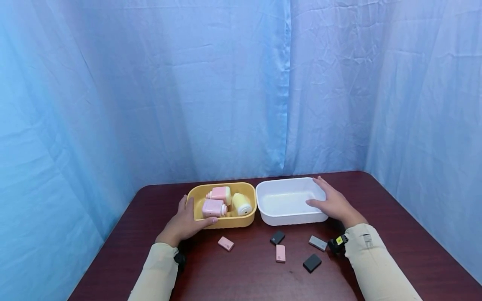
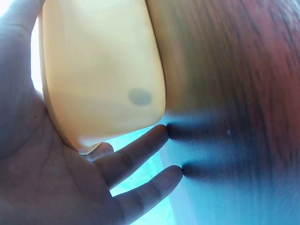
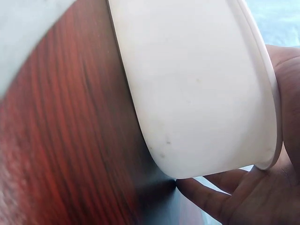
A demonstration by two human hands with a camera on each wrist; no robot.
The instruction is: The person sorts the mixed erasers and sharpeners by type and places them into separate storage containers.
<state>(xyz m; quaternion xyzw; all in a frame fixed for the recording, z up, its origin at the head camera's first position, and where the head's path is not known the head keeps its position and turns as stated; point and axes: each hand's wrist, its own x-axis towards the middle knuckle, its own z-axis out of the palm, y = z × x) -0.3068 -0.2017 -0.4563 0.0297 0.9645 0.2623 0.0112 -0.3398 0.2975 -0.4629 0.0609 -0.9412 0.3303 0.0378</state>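
Observation:
My left hand (image 1: 185, 221) rests spread at the left end of a yellow bin (image 1: 241, 221), thumb along the front rim. In the left wrist view its lower fingers (image 2: 136, 157) stretch past the bin's wall, tips right at the tabletop. Two pink bottles (image 1: 214, 208) and a pale yellow one (image 1: 241, 203) lie inside. My right hand (image 1: 335, 202) lies against the right end of a white bin (image 1: 290, 219). Its thumb reaches over the rim, the other fingers being at the back right corner. In the right wrist view the palm meets the rim, fingertips low by the table.
In front of the bins lie several small flat blocks: pink ones (image 1: 226, 243) (image 1: 280, 253), black ones (image 1: 277, 237) (image 1: 312, 263) and a grey one (image 1: 318, 243) near the right wrist. The dark red table (image 1: 233, 280) ends at blue curtains (image 1: 226, 92).

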